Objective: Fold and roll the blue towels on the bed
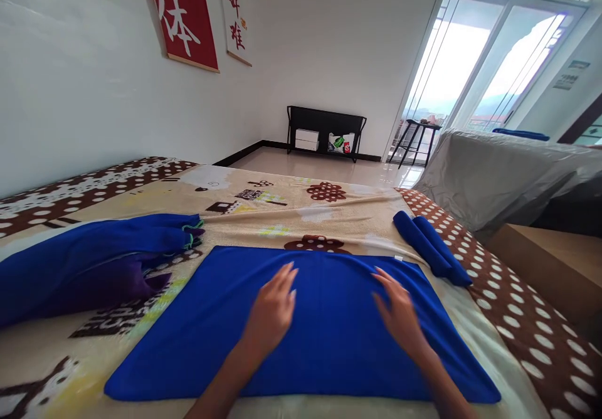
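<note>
A blue towel lies spread flat on the patterned blanket, with a small white tag on its far edge. Over its left half is my left hand, fingers stretched out and nothing held. My right hand is above the right part of the towel, slightly blurred, its thumb apart from the fingers. Whether either palm presses on the cloth I cannot tell. Two rolled blue towels rest side by side beyond the right edge. To the left sits a loose heap of blue and purple cloths.
The bed is covered by a beige and brown blanket with polka-dot borders. At right stand a cardboard box and a plastic-covered piece of furniture. A black rack and a dark stool are farther back.
</note>
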### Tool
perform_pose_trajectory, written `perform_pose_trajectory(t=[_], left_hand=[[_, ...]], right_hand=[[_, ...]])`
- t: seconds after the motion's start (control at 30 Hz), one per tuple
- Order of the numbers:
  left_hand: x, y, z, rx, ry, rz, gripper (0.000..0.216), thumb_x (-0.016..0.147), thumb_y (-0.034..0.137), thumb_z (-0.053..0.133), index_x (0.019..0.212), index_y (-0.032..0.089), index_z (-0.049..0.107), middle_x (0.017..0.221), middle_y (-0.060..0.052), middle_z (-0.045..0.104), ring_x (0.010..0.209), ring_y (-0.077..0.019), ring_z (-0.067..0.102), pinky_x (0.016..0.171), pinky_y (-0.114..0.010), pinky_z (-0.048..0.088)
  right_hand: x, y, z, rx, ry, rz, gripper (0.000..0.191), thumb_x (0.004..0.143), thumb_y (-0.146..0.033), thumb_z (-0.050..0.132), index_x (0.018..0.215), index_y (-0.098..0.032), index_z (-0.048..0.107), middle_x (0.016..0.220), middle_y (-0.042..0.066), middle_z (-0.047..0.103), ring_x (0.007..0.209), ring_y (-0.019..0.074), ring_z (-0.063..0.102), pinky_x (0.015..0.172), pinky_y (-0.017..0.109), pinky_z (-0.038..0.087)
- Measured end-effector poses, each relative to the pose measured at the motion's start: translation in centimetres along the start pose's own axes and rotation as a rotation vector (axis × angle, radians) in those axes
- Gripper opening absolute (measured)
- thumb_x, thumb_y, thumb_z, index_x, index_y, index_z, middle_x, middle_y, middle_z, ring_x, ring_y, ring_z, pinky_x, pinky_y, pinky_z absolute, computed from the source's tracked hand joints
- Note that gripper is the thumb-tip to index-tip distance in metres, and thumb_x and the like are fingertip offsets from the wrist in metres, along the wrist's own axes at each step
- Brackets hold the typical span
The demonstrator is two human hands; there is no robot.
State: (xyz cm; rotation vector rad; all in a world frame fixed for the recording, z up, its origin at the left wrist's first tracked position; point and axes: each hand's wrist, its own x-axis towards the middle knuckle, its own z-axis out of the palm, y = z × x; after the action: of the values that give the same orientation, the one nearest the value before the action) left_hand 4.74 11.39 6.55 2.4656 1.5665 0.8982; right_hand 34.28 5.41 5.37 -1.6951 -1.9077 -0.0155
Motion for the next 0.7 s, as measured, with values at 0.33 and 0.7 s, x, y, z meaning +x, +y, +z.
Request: perform_pose_trajectory(t=[0.33,0.7], left_hand=[[5.2,-12.2,3.2,0.234,-0.325,-0.106,0.057,0.098,0.054,0.034,0.152,0.033,0.035,0.161,-0.002,0.033,0.150,-0.0234,0.027,0.121,-0.050,0.020],[3.7,-16.6,-1.6,0.394,-0.117,-0.358,0.061,0.097,0.033,0.022,0.151,0.008,0.035,0.160,-0.019,0.029,0.150,-0.0337,0.023,0.119,-0.065,0.008]], right_hand=[[6.9,8.3,6.0,-0.068,-0.283,0.037,0.059,0.098,-0.053,0.033,0.147,-0.022,0.045,0.157,0.007,0.038,0.148,0.0233,0.030,0.121,0.047,0.023],[4.4,15.1,2.3,-0.287,-0.146,0.240,0.058,0.095,-0.032,0.030,0.145,-0.006,0.045,0.153,0.019,0.041,0.146,0.0291,0.033,0.122,0.053,0.019]])
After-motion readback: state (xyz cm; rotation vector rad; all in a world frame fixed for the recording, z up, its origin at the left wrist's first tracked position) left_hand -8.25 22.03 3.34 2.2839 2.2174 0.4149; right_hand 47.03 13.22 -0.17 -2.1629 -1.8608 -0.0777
